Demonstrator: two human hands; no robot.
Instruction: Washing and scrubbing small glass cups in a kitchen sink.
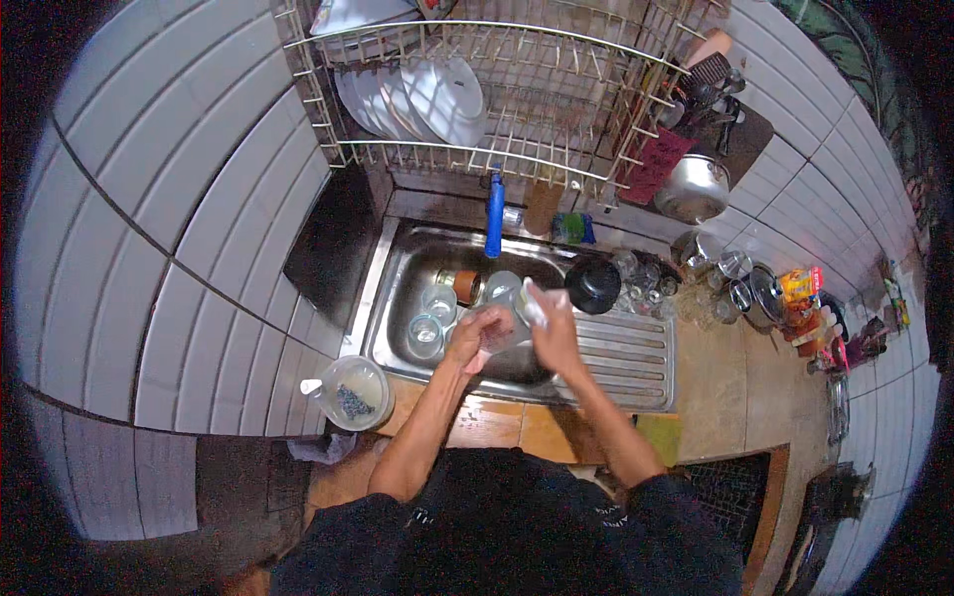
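Over the steel sink (387, 350), my left hand (477, 339) grips a clear drinking glass (510, 335), which lies tilted on its side. My right hand (555, 328) holds a whitish sponge or cloth (532, 304) against the glass's right end; blur hides its exact kind. Beneath and to the left, several clear glasses sit in the basin, among them one with a bluish rim (425, 335) and another just behind it (439, 302). A brown-and-clear jar (466, 286) lies on its side near them. The blue faucet handle (494, 216) rises behind the basin.
A black bowl (594, 285) and several upturned glasses (647, 281) stand right of the basin, by the ribbed drainboard (622, 350). A plastic tub (356, 392) sits front left. Overhead, a wire dish rack (484, 153) holds plates (447, 100). A metal pot (693, 190) is at the back right.
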